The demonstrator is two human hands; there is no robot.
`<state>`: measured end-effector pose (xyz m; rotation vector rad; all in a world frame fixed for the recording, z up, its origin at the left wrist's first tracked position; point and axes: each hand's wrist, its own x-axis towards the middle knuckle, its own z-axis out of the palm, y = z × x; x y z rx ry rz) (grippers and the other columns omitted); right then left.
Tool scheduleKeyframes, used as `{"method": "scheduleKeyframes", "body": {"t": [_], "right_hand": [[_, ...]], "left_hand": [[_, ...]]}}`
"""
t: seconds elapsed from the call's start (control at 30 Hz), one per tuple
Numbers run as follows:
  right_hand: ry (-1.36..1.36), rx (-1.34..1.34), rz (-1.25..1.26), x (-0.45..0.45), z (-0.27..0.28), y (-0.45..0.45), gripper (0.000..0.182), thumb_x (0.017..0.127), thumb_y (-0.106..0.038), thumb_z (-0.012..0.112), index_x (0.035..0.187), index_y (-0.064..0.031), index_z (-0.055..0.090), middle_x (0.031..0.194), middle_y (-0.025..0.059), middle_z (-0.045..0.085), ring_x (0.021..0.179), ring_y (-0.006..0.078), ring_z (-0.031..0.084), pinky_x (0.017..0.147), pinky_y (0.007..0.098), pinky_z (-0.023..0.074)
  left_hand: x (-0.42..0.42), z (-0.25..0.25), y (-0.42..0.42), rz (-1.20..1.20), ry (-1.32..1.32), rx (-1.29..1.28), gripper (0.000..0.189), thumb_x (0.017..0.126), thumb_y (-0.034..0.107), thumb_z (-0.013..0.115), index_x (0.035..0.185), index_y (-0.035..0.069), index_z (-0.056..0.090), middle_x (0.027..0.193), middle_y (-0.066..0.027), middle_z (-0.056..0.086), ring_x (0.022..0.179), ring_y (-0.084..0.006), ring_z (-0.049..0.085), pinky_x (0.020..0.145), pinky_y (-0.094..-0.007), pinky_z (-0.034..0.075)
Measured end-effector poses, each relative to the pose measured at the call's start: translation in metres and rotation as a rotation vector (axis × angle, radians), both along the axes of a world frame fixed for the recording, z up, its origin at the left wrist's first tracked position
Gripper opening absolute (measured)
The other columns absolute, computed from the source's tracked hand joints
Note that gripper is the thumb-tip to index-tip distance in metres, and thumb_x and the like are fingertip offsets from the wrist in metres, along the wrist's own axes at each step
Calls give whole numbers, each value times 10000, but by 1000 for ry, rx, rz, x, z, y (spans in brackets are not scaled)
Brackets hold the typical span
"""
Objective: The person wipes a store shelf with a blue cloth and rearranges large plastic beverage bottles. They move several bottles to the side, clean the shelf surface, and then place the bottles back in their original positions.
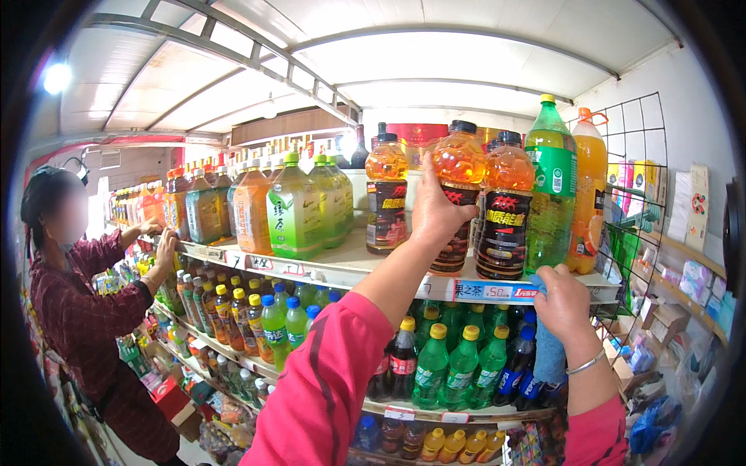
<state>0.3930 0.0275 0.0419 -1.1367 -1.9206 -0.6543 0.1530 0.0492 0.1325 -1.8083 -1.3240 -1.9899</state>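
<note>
My left hand (437,209) is wrapped around an amber drink bottle (459,157) with a black cap and a dark label, at the top shelf. Whether its base rests on the shelf, I cannot tell. A matching bottle (505,227) stands just to its right, and another (387,198) sits apart to its left. My right hand (564,300) grips a blue cloth (549,355) at the front edge of the top shelf (361,281). The cloth hangs down from that hand. Behind it stand a large green soda bottle (549,186) and an orange drink bottle (586,192).
On the left, another person (87,303) has both hands at the same shelf's edge. Large green tea bottles (291,209) line the shelf. Soda bottles (430,367) fill the tier below. A black wire grid (635,134) closes off the right end.
</note>
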Motion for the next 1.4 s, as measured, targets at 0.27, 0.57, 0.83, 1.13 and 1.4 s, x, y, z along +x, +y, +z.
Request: {"method": "scheduleKeyframes", "body": {"t": [0.27, 0.57, 0.83, 1.13, 1.4], "right_hand": [[-17, -6, -10, -2, 0, -2, 206, 706, -98, 625, 904, -83, 570, 854, 148, 549, 737, 355, 596, 630, 462, 485], [-4, 7, -2, -2, 1, -1, 209, 695, -89, 637, 888, -81, 556, 846, 144, 543, 731, 356, 592, 626, 463, 480], [0, 31, 19, -3, 0, 0, 214, 689, -89, 642, 884, -81, 553, 833, 141, 541, 727, 358, 590, 632, 460, 481], [-4, 47, 20, 0, -2, 1, 232, 696, -95, 630, 918, -84, 561, 846, 142, 543, 740, 350, 593, 627, 459, 481], [4, 17, 29, 1, -1, 2, 269, 696, -106, 635, 957, -83, 579, 861, 147, 548, 751, 356, 591, 641, 460, 478]], "left_hand": [[-1, -7, 18, -2, -85, 23, 1208, 529, 146, 867, 1440, 27, 82, 1281, -236, 437, 1184, -346, 468, 1006, -382, 393], [11, -5, 6, -30, -114, -63, 1177, 536, 128, 860, 1436, 5, 113, 1335, -217, 396, 1235, -313, 424, 1041, -361, 349], [8, -6, 10, 72, -52, -77, 1231, 570, 196, 855, 1461, 67, 15, 1290, -233, 428, 1177, -349, 482, 987, -393, 416], [4, -5, 7, 71, -30, -60, 1250, 561, 180, 856, 1460, 50, -2, 1279, -246, 425, 1161, -350, 488, 984, -385, 421], [-7, -9, 16, 8, 3, 118, 1188, 611, 321, 844, 1448, -8, 68, 1329, -291, 385, 1239, -377, 409, 1051, -398, 340]]}}
